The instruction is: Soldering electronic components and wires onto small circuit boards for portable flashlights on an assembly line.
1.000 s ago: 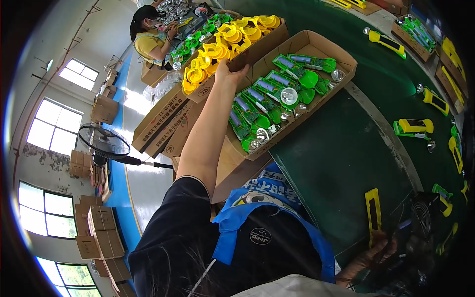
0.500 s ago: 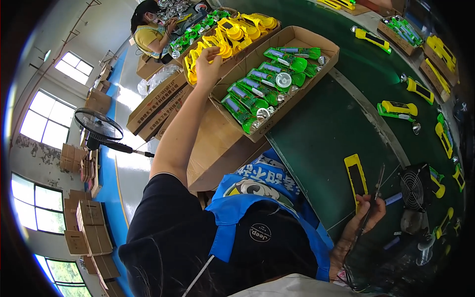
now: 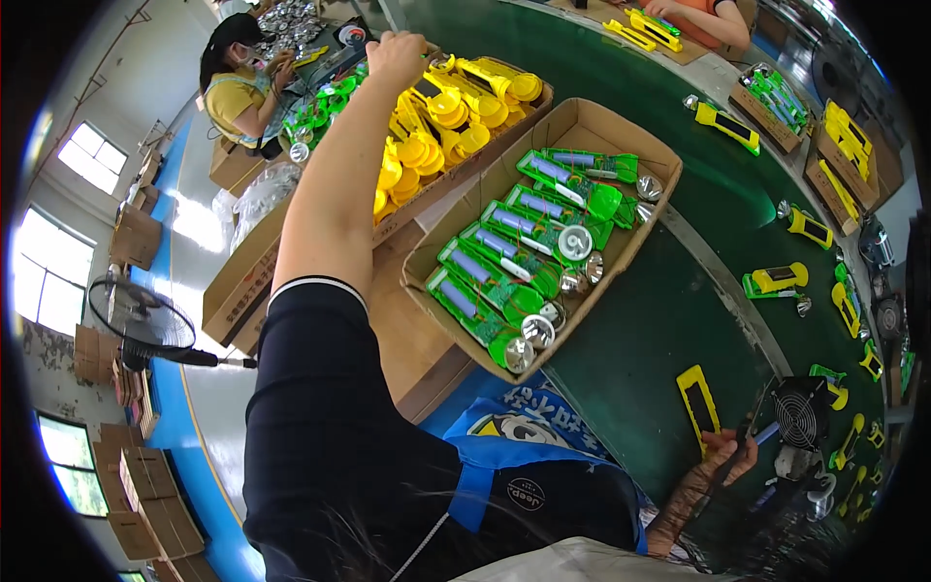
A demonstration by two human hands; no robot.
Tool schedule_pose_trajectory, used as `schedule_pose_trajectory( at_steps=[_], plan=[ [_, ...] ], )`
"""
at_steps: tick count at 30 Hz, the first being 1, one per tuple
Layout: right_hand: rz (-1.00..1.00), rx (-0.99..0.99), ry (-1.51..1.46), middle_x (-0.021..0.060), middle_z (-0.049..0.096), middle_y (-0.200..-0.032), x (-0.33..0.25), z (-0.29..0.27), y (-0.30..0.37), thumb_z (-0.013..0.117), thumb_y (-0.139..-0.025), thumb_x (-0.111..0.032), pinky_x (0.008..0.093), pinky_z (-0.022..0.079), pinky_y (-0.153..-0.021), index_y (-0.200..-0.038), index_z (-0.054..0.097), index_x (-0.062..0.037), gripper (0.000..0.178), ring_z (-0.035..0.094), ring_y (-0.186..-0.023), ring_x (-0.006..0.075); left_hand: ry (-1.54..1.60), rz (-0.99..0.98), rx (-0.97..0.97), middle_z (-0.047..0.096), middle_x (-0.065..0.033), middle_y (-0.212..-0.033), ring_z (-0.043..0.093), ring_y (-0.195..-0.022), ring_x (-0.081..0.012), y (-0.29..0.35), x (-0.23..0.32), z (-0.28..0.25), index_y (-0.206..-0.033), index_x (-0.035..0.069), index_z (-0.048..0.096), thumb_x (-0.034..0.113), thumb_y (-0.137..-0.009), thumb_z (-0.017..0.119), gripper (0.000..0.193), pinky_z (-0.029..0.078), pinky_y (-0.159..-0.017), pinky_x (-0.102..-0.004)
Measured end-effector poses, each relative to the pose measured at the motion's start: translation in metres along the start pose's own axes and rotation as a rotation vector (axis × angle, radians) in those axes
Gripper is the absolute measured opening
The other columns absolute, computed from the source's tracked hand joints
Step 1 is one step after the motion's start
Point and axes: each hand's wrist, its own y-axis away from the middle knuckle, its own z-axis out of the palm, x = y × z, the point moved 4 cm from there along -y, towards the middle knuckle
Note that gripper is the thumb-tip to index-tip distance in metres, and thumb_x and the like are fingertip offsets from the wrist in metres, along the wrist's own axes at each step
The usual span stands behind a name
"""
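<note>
My left hand [image 3: 398, 60], its fingers curled, reaches over the far end of a box of yellow flashlight casings [image 3: 441, 126]. What its fingers hold, if anything, is hidden. On the green worktop at the right, my right hand [image 3: 729, 456] is closed round a thin, dark, pen-like tool [image 3: 745, 429]. Its fingertips meet the lower end of a yellow casing frame [image 3: 698, 407] with a dark inset; I cannot tell whether they grip it. Between my arms stands an open cardboard box [image 3: 621, 131] of green flashlight bodies [image 3: 509, 242] with purple cells, circuit boards and silvery reflectors.
A small black fan [image 3: 800, 412] stands beyond my right hand. Several flashlights, such as the yellow one [image 3: 727, 126], lie along the green surface. A co-worker [image 3: 238, 82] sits at the far left, another person's arm [image 3: 718, 24] shows at the back. A pedestal fan [image 3: 141, 315] stands left.
My left hand has moved farther away along the yellow casings to the box's far end. The whole view has shifted, bringing another person's arm into sight. My right hand stays by the yellow frame.
</note>
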Motion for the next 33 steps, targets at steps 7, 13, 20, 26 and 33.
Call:
schedule_pose_trajectory(
  at_steps=[7, 13, 20, 26, 33],
  plan=[
    [-0.009, -0.028, 0.133, 0.0102, 0.052, -0.095, 0.001, 0.012, -0.001, 0.047, -0.098, -0.026, 0.0302, 0.048, -0.075, -0.125, 0.037, -0.0047, 0.037, 0.056, -0.076, 0.016, 0.081, -0.236, -0.135, 0.067, -0.0078, -0.109, 0.056, -0.112, -0.0244, -0.039, 0.013, 0.091, -0.099, 0.014, 0.068, 0.016, -0.084, 0.055, 0.02, 0.032, -0.096, -0.0514],
    [-0.111, -0.009, 0.253, 0.0087, 0.054, -0.092, 0.005, 0.011, -0.006, 0.048, -0.098, -0.028, 0.0271, 0.047, -0.071, -0.124, 0.038, -0.0061, 0.036, 0.055, -0.071, 0.014, -0.113, 0.21, 0.336, 0.068, -0.005, -0.088, 0.061, -0.094, -0.0215, -0.034, 0.025, 0.008, -0.087, 0.012, 0.066, 0.024, -0.078, 0.061, 0.015, 0.037, -0.089, -0.0444],
    [-0.033, 0.023, 0.181, 0.005, 0.054, -0.083, 0.012, 0.01, -0.008, 0.051, -0.096, -0.036, 0.0288, 0.045, -0.071, -0.127, 0.039, -0.0068, 0.044, 0.053, -0.067, 0.012, 0.703, 0.694, 0.02, 0.053, -0.0143, -0.125, 0.049, -0.119, -0.031, -0.026, 0.046, -0.002, -0.125, 0.006, 0.051, -0.006, -0.068, 0.057, 0.059, 0.04, -0.099, -0.0421],
    [-0.044, 0.006, 0.175, 0.0081, 0.053, -0.09, 0.004, 0.012, -0.009, 0.049, -0.097, -0.027, 0.0238, 0.045, -0.064, -0.122, 0.039, -0.0051, 0.035, 0.057, -0.066, 0.0118, 0.217, 0.66, -0.484, 0.032, -0.0098, -0.149, 0.029, -0.138, -0.0303, -0.055, 0.078, 0.069, -0.147, 0.024, 0.026, 0.001, -0.062, 0.073, 0.099, 0.025, -0.111, -0.0524],
    [-0.025, 0.038, 0.014, 0.0056, 0.052, -0.093, 0.01, 0.013, -0.02, 0.05, -0.097, -0.025, 0.0254, 0.046, -0.065, -0.124, 0.039, -0.0087, 0.033, 0.055, -0.066, 0.012, 0.034, 0.777, -0.373, 0.052, -0.0031, -0.122, 0.047, -0.115, -0.0266, -0.045, 0.103, 0.05, -0.135, 0.024, 0.044, 0.01, -0.056, 0.08, 0.088, 0.039, -0.095, -0.0434]
  ],
)
